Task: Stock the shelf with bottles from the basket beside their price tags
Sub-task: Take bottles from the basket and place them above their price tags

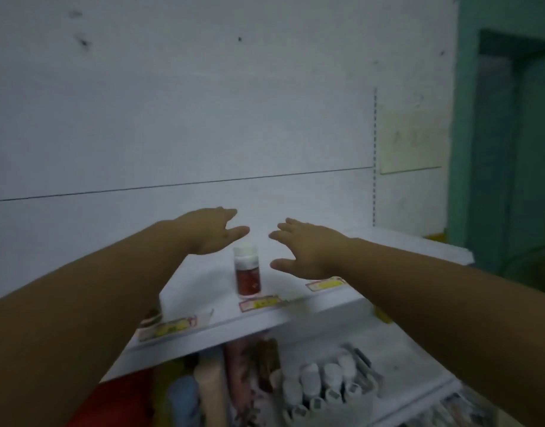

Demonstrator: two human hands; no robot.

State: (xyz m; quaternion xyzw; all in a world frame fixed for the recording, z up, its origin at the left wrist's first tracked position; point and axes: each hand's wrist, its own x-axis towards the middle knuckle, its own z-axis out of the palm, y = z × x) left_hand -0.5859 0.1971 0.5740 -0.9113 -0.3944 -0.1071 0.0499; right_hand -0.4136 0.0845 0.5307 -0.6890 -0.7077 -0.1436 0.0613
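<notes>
A small bottle (247,270) with a white cap and a dark red label stands upright on the white shelf (397,241), just behind a yellow and red price tag (260,302). My left hand (210,231) hovers above and to the left of the bottle, fingers straight and empty. On the other side, my right hand (305,248) hangs spread and holds nothing. Neither hand touches the bottle. Two more price tags sit on the shelf's front edge, one at the left (169,328) and one at the right (325,284). No basket is in view.
A white back panel (203,118) rises behind the shelf. The shelf below holds several white-capped bottles (323,383) and standing packets (237,374). A green door frame (471,118) is at the right.
</notes>
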